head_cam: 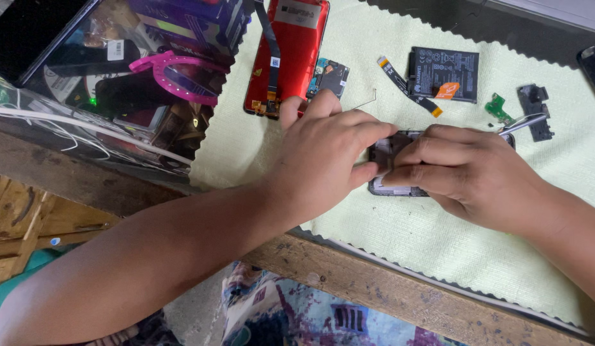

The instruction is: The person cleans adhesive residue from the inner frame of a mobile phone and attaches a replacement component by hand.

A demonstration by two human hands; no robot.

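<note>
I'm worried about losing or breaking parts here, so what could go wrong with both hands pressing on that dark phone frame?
The left hand and right hand cover the dark phone frame, so uneven pressure might flex it. The tweezers in the right hand point toward the small green board; a slip could knock it. The ribbon cable and battery lie loose on the pale green cloth and may get dragged.
</note>
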